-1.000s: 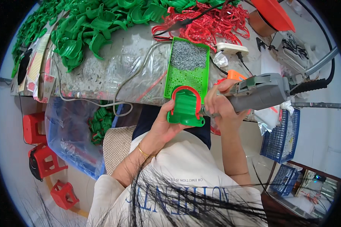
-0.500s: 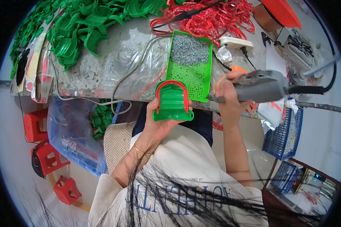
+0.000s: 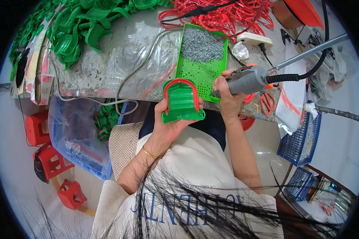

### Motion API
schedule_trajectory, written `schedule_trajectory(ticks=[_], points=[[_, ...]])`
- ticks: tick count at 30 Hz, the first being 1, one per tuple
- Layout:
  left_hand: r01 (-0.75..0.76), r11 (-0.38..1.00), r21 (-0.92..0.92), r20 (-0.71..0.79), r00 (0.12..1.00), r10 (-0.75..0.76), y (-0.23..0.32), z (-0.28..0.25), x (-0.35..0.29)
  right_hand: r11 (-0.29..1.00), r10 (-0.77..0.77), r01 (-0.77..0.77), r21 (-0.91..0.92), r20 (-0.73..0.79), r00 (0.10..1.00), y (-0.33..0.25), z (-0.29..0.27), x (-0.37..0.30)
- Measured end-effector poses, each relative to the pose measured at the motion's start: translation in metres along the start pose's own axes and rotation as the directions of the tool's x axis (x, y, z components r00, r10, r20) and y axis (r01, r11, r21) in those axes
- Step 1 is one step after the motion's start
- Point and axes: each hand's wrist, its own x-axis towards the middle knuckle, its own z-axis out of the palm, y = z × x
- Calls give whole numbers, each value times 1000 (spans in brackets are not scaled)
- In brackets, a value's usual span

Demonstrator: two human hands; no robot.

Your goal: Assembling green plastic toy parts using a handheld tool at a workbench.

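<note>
At mid-frame, left hand (image 3: 166,128): holding a ridged green piece (image 3: 181,99) with red arched strip (image 3: 180,81)
Right hand (image 3: 229,99): gripping a rounded grey tool (image 3: 249,80)
Upper-centre tray (image 3: 199,77): perforated green plastic

Glossy plastic green part (image 3: 181,97), matt grey tool body (image 3: 246,81), rough worn tabletop (image 3: 107,71)

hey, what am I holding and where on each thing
Your left grip holds the green plastic piece from beneath, thumb at its left edge. Your right grip holds the grey corded tool around its front end.
</note>
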Motion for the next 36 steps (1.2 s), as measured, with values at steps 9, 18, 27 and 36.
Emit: schedule_trajectory(ticks=[9,18,27,36], points=[[17,1000,-23,3,1000,-17,-1,-6,1,1000,-20,20,-7,-18,1000,4,0,1],[19,1000,24,-17,1000,-19,2,-9,1,999,-34,35,11,-40,999,5,2,-3],[6,998,61,-20,1000,-5,3,-9,1,998,-40,44,55,-57,998,-21,11,-1],[74,996,-59,-13,997,-75,-7,-12,0,964,-46,-6,267,188,981,-103,58,-9]])
